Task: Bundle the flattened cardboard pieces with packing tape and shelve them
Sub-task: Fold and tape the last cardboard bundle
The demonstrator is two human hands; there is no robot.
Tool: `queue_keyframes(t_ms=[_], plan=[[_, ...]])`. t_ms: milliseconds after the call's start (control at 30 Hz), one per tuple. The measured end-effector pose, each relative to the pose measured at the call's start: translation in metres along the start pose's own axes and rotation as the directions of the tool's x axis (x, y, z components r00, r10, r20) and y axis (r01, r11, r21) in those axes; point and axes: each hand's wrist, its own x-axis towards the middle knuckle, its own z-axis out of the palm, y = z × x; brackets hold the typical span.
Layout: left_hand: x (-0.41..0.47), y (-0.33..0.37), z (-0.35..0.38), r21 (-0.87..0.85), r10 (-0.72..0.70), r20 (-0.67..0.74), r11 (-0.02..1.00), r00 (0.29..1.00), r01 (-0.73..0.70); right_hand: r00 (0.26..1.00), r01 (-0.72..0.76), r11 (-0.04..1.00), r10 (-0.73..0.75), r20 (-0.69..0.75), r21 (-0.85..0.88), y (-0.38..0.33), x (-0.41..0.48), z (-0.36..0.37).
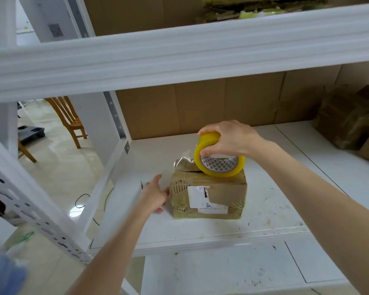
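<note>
A stack of flattened cardboard pieces [219, 194], wrapped in clear tape and bearing a white label, stands on the white middle shelf [275, 201]. My right hand [230, 139] grips a yellow roll of packing tape [218, 158] that rests on top of the stack. A loose clear strip of tape sticks up at the stack's top left corner. My left hand [155, 193] lies against the stack's left side with fingers straight.
The shelf's white upper beam [179, 54] crosses the view above my hands. Brown cardboard lines the back. More taped cardboard bundles [349, 124] sit at the far right. A wooden chair [69, 120] stands on the tiled floor at left.
</note>
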Motion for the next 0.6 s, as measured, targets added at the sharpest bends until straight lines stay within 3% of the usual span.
queue_keyframes(t_ms=[33, 100, 133, 200, 267, 333, 467, 600], plan=[[-0.001, -0.002, -0.002, 0.028, 0.064, -0.096, 0.998, 0.993, -0.062, 1.000, -0.007, 1.000, 0.007, -0.003, 0.000, 0.000, -0.001, 0.001], [-0.008, 0.005, -0.006, 0.035, 0.334, -0.311, 0.940, 0.890, -0.340, 1.000, -0.013, 1.000, 0.013, 0.003, 0.009, 0.001, 0.000, 0.002], [-0.011, 0.013, -0.008, 0.022, 0.449, -0.300, 0.885, 0.841, -0.465, 1.000, -0.012, 1.000, 0.012, 0.010, 0.015, 0.001, 0.000, 0.002], [-0.017, 0.034, -0.006, 0.103, 0.596, -0.026, 0.800, 0.803, -0.590, 1.000, -0.007, 0.999, 0.006, 0.024, 0.042, 0.001, 0.000, 0.002], [-0.022, 0.043, 0.002, 0.414, 0.593, 0.202, 0.670, 0.779, -0.617, 0.999, -0.023, 0.991, 0.018, 0.038, 0.132, 0.005, -0.005, -0.002], [-0.022, 0.041, 0.007, 0.580, 0.580, 0.239, 0.559, 0.779, -0.593, 0.995, -0.098, 0.945, 0.090, 0.040, 0.311, 0.014, -0.013, 0.000], [-0.024, 0.035, 0.006, 0.610, 0.594, 0.233, 0.528, 0.770, -0.592, 0.975, -0.217, 0.791, 0.208, 0.081, 0.572, 0.032, -0.034, 0.020], [-0.028, 0.038, 0.003, 0.641, 0.571, 0.265, 0.498, 0.777, -0.584, 0.975, -0.156, 0.790, 0.219, -0.035, 0.593, 0.039, -0.037, 0.008]])
